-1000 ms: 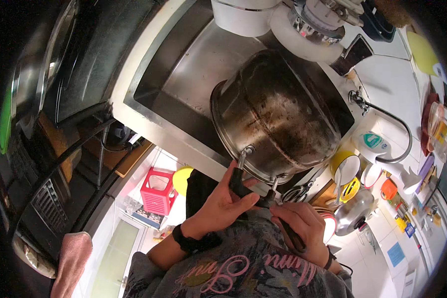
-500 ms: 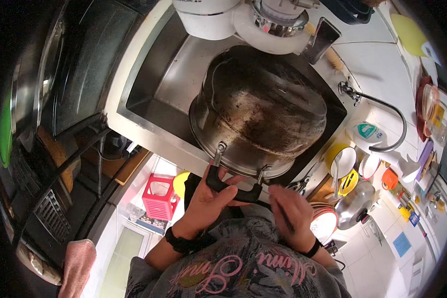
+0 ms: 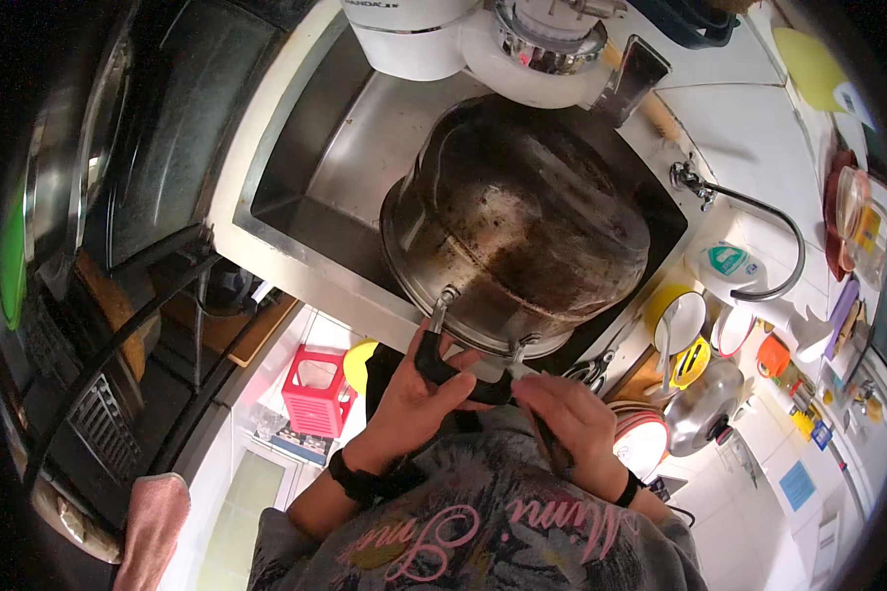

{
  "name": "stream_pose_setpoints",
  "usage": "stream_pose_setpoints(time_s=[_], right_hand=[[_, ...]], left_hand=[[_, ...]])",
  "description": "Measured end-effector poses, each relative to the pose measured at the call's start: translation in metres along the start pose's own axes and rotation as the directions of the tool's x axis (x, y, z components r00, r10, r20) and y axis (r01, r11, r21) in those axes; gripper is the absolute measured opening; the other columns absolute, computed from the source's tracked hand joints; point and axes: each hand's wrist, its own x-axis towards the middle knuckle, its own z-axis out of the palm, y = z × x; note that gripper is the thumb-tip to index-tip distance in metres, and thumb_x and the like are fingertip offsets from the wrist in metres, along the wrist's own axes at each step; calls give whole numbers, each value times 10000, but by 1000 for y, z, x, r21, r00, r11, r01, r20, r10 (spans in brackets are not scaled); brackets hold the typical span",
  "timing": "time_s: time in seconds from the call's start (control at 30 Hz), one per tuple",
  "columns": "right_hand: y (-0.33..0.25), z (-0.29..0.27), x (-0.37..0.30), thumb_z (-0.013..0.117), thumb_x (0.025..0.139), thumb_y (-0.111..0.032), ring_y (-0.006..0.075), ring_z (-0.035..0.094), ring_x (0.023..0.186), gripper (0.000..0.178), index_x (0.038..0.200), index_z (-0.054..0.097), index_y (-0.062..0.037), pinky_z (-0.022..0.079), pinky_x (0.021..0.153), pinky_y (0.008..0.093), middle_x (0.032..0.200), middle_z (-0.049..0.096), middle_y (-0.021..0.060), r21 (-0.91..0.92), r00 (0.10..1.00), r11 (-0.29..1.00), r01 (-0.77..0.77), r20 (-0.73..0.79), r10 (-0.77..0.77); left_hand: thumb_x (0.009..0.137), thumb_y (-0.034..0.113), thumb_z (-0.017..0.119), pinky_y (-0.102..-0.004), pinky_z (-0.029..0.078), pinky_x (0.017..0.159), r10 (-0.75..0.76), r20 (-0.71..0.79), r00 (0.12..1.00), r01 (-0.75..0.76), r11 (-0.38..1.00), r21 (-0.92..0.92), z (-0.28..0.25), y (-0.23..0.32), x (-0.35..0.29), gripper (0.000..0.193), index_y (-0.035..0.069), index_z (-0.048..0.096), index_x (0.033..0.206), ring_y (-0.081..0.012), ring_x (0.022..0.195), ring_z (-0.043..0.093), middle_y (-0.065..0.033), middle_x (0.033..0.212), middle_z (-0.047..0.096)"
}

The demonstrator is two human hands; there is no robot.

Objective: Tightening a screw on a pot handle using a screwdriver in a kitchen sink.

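Observation:
A large metal pot [image 3: 522, 212] lies tipped over the sink [image 3: 365, 138], its brown-black scorched outside turned up and its rim toward me. Two metal brackets join a black loop handle [image 3: 429, 360] to its side. My left hand [image 3: 404, 414] is closed round the left part of that handle, thumb on top. Against the handle's right end, my right hand [image 3: 572, 419] is closed on a slim tool with a dark handle [image 3: 552, 441]. A pale, flat, blade-like piece shows inside the handle loop, but its exact kind is unclear.
A white appliance [image 3: 414, 44] overhangs the sink's far side. The curved faucet [image 3: 779, 217] is at the right, near a yellow mug [image 3: 675, 315], scissors [image 3: 593, 369], stacked plates [image 3: 641, 438] and a pot lid [image 3: 705, 404]. A red stool [image 3: 315, 394] stands below left.
My right hand has moved left and up with the slim tool to the handle's right bracket. The pot has tilted slightly; my left hand keeps its hold.

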Motion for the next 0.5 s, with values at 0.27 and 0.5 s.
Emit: stream_pose_setpoints(time_s=[0.27,0.5], right_hand=[[4,3,0,579,770,-90,308,624,967,373,1139,609,-41,515,807,379,1076,623,142,1,995,996,-86,-50,86],[6,1,1,615,754,-52,301,628,962,384,1138,612,-43,517,809,372,1079,625,130,1,988,989,-145,-58,145]], left_hand=[[896,-49,494,-448,546,877,19,2,1000,-19,999,-40,1,1,2,797,119,-27,1476,-262,1298,371,-138,1461,240],[898,-48,486,-451,540,888,23,-22,999,-24,999,-23,3,6,2,784,118,-18,1474,-260,1298,371,-128,1461,249]])
